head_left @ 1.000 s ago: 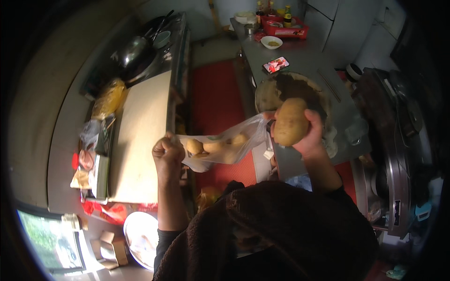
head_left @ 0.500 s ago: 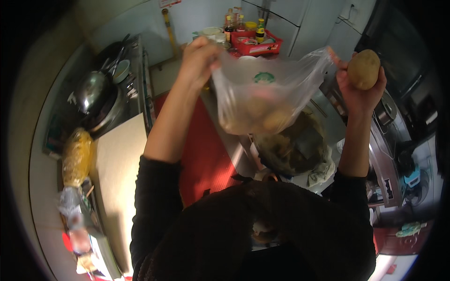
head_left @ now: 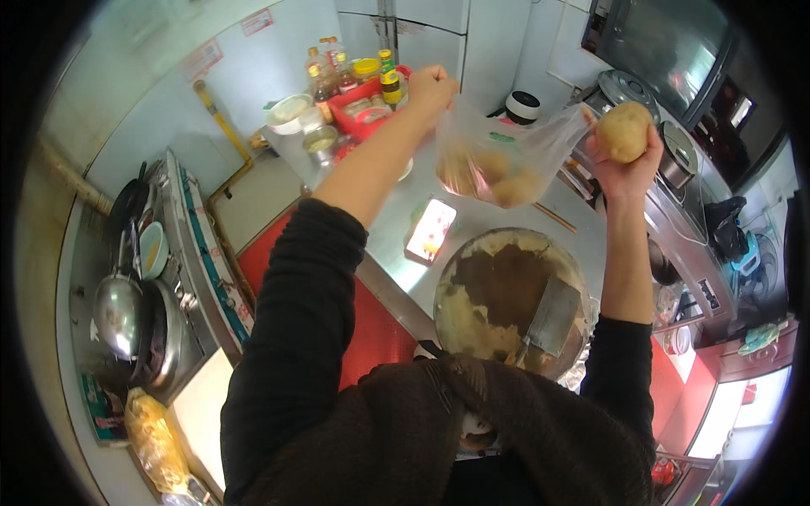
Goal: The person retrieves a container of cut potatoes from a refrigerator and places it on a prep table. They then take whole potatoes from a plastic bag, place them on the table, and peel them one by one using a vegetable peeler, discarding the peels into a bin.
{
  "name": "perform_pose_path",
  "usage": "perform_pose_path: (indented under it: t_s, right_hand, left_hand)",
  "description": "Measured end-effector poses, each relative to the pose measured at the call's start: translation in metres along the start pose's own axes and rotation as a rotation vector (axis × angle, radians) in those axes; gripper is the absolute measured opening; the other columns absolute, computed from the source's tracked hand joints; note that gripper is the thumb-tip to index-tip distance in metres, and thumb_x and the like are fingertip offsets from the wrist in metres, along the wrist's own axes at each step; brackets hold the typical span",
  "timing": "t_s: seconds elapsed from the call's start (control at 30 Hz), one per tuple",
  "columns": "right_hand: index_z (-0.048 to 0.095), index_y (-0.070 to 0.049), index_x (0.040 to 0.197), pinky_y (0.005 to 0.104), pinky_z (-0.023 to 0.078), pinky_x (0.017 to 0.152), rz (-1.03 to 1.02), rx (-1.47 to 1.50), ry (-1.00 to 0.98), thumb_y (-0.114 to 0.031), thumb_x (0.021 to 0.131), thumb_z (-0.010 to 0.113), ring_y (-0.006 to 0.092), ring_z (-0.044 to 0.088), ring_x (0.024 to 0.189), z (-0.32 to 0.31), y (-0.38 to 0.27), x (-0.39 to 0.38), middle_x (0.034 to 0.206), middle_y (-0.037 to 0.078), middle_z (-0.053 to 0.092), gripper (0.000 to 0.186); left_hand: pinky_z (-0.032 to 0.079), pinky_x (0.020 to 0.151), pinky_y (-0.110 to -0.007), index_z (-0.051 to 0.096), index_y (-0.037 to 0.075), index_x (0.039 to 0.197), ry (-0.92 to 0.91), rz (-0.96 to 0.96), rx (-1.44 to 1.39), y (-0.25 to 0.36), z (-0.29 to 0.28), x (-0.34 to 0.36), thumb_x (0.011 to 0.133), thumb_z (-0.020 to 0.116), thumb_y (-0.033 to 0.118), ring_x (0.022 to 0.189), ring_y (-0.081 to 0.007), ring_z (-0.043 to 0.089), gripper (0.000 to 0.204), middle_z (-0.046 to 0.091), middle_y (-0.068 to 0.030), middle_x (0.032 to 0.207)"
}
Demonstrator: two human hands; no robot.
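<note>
A clear plastic bag [head_left: 553,156] hangs between my two hands above the steel counter, with several potatoes [head_left: 510,187] at its bottom. My left hand [head_left: 432,91] is closed on one upper corner of the bag. In my right hand [head_left: 620,173] a large potato [head_left: 624,132] rests against the palm, and the fingertips of that hand also pinch the bag's other corner. Below the bag lies a round chopping board [head_left: 506,278] with a worn surface. A cleaver [head_left: 554,316] lies flat on it, its handle toward me.
A lit phone [head_left: 429,230] lies on the counter left of the board. Behind it stand a red basket [head_left: 359,126] and sauce bottles [head_left: 319,84]. At left a wok [head_left: 118,312] sits on the stove. A lidded pot [head_left: 677,156] stands at right.
My view has turned to the right, bringing the phone and the whole board into sight. Both hands still hold the bag up, and the potato stays in my right hand.
</note>
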State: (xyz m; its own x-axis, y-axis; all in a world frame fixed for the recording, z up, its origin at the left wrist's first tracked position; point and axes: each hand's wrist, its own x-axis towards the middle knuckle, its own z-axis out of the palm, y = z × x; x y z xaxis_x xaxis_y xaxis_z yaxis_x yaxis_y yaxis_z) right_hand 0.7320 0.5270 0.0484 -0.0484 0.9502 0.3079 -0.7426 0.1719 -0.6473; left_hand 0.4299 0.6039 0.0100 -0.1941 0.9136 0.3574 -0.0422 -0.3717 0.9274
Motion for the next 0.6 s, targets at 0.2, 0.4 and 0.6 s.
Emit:
perform_pose_path:
  t_s: [0.2,0.4,0.6]
  right_hand:
    - [0.045,-0.007,0.119,0.0403,0.05,0.069,0.145,-0.023,0.101,-0.048,0.079,0.048,0.0329,0.058,0.094,-0.038,0.053,0.014,0.115,0.027,0.053,0.058]
    - [0.046,-0.011,0.12,0.0414,0.049,0.074,0.203,-0.071,0.125,-0.047,0.08,0.049,0.0296,0.057,0.099,-0.079,0.092,0.03,0.115,0.02,0.055,0.054]
    - [0.047,-0.01,0.119,0.0404,0.051,0.069,0.41,-0.106,0.37,-0.042,0.083,0.051,0.0281,0.058,0.094,-0.105,0.132,-0.004,0.109,0.011,0.057,0.049]
  left_hand:
    - [0.036,0.04,-0.027,0.041,0.008,0.054,0.042,0.064,0.242,-0.097,-0.002,0.049,0.064,0.061,0.002,0.044,-0.0093,0.045,0.023,0.043,0.0002,0.051]
    - [0.039,0.044,-0.029,0.048,0.007,0.056,-0.086,0.046,0.356,-0.138,-0.039,0.066,0.065,0.06,0.006,0.048,-0.0114,0.049,0.015,0.051,-0.0026,0.052]
    - [0.041,0.056,-0.029,0.049,0.002,0.066,-0.405,0.246,0.757,-0.157,-0.066,0.026,0.066,0.063,0.01,0.06,-0.0132,0.049,0.016,0.047,-0.0048,0.061]
